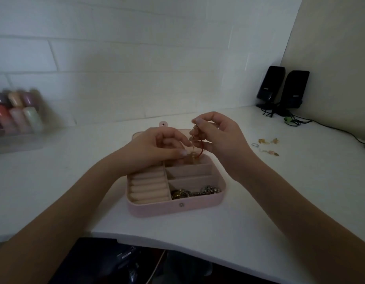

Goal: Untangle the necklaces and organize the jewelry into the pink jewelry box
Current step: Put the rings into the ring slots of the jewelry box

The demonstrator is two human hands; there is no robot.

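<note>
Two hands work above the open pink box [178, 208]: the left hand [157, 146] and right hand [214, 136] both pinch one tangled necklace [196, 147] (red loop showing) over its far compartment; more jewelry [195, 192] fills the nearest one.

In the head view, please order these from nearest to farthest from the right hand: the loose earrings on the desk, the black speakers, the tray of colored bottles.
From the right hand:
1. Loose earrings, on the desk just to its right.
2. Black speakers, in the far right corner by the wall.
3. Tray of colored bottles, far across at the left edge.
</note>
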